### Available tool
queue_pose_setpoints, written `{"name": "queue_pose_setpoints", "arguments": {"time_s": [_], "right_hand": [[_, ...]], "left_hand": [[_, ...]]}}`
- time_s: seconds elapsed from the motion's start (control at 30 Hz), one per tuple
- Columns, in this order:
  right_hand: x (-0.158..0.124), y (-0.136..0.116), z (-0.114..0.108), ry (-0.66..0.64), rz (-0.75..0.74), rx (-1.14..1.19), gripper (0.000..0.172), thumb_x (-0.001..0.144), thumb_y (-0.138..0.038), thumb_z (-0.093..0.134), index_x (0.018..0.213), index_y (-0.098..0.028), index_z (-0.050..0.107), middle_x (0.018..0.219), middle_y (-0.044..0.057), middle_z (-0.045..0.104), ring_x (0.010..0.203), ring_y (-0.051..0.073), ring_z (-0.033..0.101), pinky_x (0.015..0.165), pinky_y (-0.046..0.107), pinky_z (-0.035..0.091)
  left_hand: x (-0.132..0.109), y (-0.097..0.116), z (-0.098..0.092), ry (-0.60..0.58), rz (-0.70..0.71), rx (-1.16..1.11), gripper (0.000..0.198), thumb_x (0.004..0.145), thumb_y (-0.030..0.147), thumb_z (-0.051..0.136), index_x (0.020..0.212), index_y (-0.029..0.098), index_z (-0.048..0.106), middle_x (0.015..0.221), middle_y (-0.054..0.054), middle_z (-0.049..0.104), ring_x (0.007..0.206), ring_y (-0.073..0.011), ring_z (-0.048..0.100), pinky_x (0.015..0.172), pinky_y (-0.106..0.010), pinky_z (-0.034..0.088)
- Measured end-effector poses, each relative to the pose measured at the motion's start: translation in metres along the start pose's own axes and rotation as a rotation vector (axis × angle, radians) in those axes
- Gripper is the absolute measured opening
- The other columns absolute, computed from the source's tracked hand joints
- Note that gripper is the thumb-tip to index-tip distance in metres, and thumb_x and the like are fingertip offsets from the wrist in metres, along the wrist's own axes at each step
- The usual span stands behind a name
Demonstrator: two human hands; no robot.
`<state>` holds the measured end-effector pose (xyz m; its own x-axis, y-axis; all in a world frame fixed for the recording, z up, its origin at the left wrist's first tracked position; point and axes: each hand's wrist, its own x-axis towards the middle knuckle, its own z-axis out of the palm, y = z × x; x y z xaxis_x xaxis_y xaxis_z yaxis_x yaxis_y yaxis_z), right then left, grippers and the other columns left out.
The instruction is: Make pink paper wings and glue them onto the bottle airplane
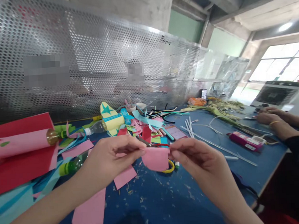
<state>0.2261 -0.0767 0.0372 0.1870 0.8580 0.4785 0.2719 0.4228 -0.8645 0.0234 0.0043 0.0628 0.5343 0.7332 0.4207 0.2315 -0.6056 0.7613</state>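
A small piece of pink paper (pixel 156 159) is stretched between my two hands above the blue table. My left hand (pixel 116 153) pinches its upper left corner between thumb and fingers. At the right edge, my right hand (pixel 200 159) grips the same paper in a pinch. Just behind the paper lies a tool with a red handle (pixel 163 145), partly hidden; a yellow ring (pixel 171 166) shows below it. Under my left hand lie a pink paper rectangle (pixel 125 178) and a longer pink strip (pixel 88 215). A green-capped bottle (pixel 73 164) is partly covered by my left forearm.
A bottle rocket with yellow fins (pixel 114 123) lies among coloured paper scraps. Red and pink paper (pixel 22 162) fills the left. White sticks (pixel 218 144) and a purple box (pixel 246 141) lie to the right. Another person's hands (pixel 270 119) are at the far right. A perforated metal screen (pixel 97 61) stands behind.
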Motion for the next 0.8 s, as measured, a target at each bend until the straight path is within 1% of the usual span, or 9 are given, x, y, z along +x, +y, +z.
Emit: {"name": "queue_pose_setpoints", "arguments": {"time_s": [0.07,0.2,0.3,0.4,0.47,0.53,0.63,0.8], "right_hand": [[-0.01,0.0,-0.005,0.001,0.063,0.065,0.002,0.079,-0.024,0.071,0.08,-0.025,0.07,0.075,-0.002,0.07,0.066,0.01,0.064,0.06,0.014,0.052],[-0.023,0.005,-0.012,-0.056,0.195,0.187,0.008,0.074,-0.031,0.075,0.076,-0.025,0.071,0.07,-0.001,0.068,0.061,0.01,0.06,0.054,0.015,0.049],[-0.029,0.011,-0.014,-0.084,0.236,0.194,0.009,0.074,-0.032,0.075,0.079,-0.025,0.072,0.072,0.0,0.068,0.063,0.011,0.062,0.057,0.017,0.051],[-0.034,0.016,-0.017,-0.098,0.23,0.137,0.01,0.077,-0.03,0.073,0.086,-0.026,0.073,0.079,0.001,0.071,0.071,0.014,0.065,0.062,0.02,0.053],[-0.037,0.017,-0.018,-0.127,0.198,0.109,0.007,0.079,-0.028,0.07,0.086,-0.028,0.073,0.079,0.001,0.071,0.072,0.014,0.065,0.064,0.019,0.053],[-0.041,0.017,-0.019,-0.127,0.148,0.082,0.008,0.081,-0.025,0.068,0.083,-0.029,0.074,0.078,0.0,0.071,0.071,0.014,0.065,0.065,0.019,0.052],[-0.046,0.017,-0.021,-0.09,0.092,0.018,0.01,0.082,-0.023,0.067,0.082,-0.029,0.074,0.077,0.0,0.071,0.07,0.014,0.064,0.065,0.019,0.052],[-0.049,0.019,-0.025,-0.099,0.076,-0.057,0.008,0.081,-0.022,0.066,0.081,-0.028,0.073,0.074,0.0,0.07,0.065,0.013,0.062,0.062,0.019,0.051]], "left_hand": [[-0.003,0.006,0.004,-0.037,0.042,0.034,0.01,0.075,0.017,0.066,0.076,0.025,0.074,0.07,0.007,0.073,0.06,-0.0079,0.066,0.056,-0.011,0.05],[-0.008,0.011,0.011,-0.05,0.091,0.077,0.016,0.075,0.014,0.066,0.076,0.027,0.075,0.068,0.009,0.074,0.057,-0.0069,0.065,0.055,-0.01,0.049],[-0.009,0.009,0.014,-0.094,0.103,0.089,0.015,0.075,0.015,0.066,0.075,0.027,0.075,0.065,0.008,0.074,0.054,-0.0077,0.065,0.052,-0.011,0.049],[-0.01,0.006,0.017,-0.125,0.111,0.113,0.015,0.076,0.016,0.064,0.077,0.027,0.075,0.069,0.006,0.076,0.057,-0.0099,0.068,0.053,-0.013,0.05],[-0.012,0.004,0.019,-0.136,0.123,0.146,0.017,0.078,0.017,0.062,0.079,0.027,0.075,0.073,0.005,0.077,0.06,-0.0112,0.069,0.057,-0.015,0.051],[-0.015,0.002,0.022,-0.146,0.135,0.181,0.018,0.078,0.017,0.061,0.081,0.028,0.075,0.076,0.006,0.077,0.063,-0.0118,0.07,0.06,-0.017,0.052],[-0.018,-0.002,0.027,-0.15,0.152,0.196,0.017,0.078,0.017,0.062,0.083,0.028,0.074,0.077,0.007,0.077,0.067,-0.0113,0.07,0.062,-0.016,0.052],[-0.021,-0.008,0.034,-0.146,0.13,0.179,0.018,0.078,0.017,0.064,0.083,0.03,0.075,0.075,0.007,0.077,0.063,-0.0108,0.07,0.061,-0.015,0.052]]}}
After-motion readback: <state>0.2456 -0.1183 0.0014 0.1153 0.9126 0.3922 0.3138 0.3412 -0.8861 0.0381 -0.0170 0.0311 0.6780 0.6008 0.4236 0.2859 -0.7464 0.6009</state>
